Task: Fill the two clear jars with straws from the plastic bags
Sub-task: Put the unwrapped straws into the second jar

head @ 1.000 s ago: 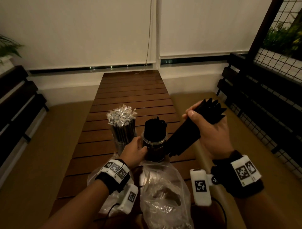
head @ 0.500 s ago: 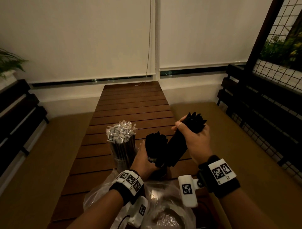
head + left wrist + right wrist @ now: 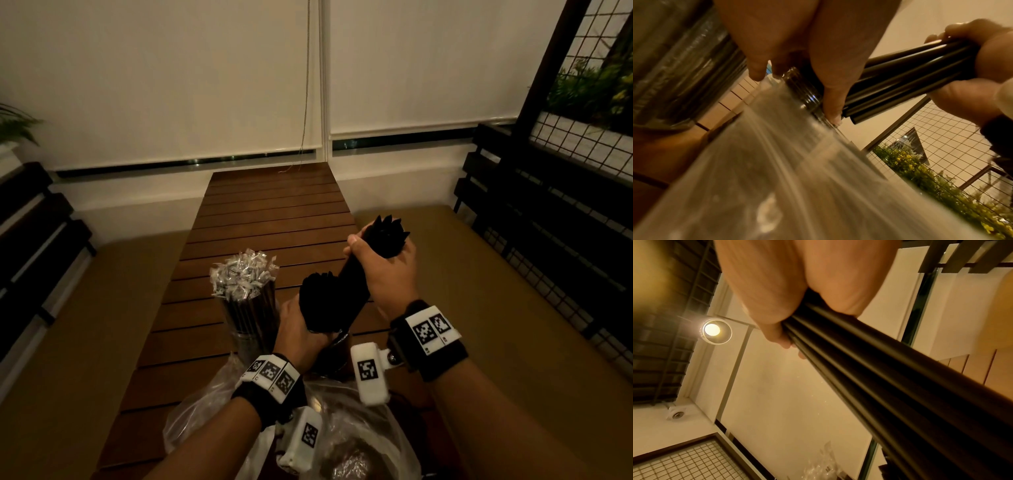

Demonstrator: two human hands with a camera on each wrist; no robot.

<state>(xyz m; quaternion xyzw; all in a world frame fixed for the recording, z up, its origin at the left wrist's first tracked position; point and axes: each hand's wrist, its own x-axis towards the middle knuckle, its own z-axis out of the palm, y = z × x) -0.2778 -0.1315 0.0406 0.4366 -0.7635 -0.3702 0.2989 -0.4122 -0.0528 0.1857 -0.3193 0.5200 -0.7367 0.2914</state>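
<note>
Two clear jars stand near the front of the slatted wooden table (image 3: 274, 212). The left jar (image 3: 248, 329) is packed with wrapped straws (image 3: 245, 275). My left hand (image 3: 299, 330) grips the right jar (image 3: 337, 346) at its neck, which shows under my fingers (image 3: 831, 97) in the left wrist view. Black straws (image 3: 318, 301) stick out of that jar. My right hand (image 3: 387, 270) grips a slanted bundle of black straws (image 3: 383, 236) near its top end. The bundle's lower end (image 3: 863, 112) sits at the jar's mouth. The right wrist view shows the bundle (image 3: 879, 378) running out of my fist.
Crumpled clear plastic bags (image 3: 349, 431) lie at the table's front edge under my wrists, and one fills the left wrist view (image 3: 777, 178). Dark slatted benches (image 3: 34, 240) flank the table, with a wire mesh fence (image 3: 582, 137) on the right. The table's far half is bare wood.
My right hand has brought the black bundle down and left, until its lower end reaches the jar's mouth. My left hand has kept hold of the jar. The head view has tipped upward.
</note>
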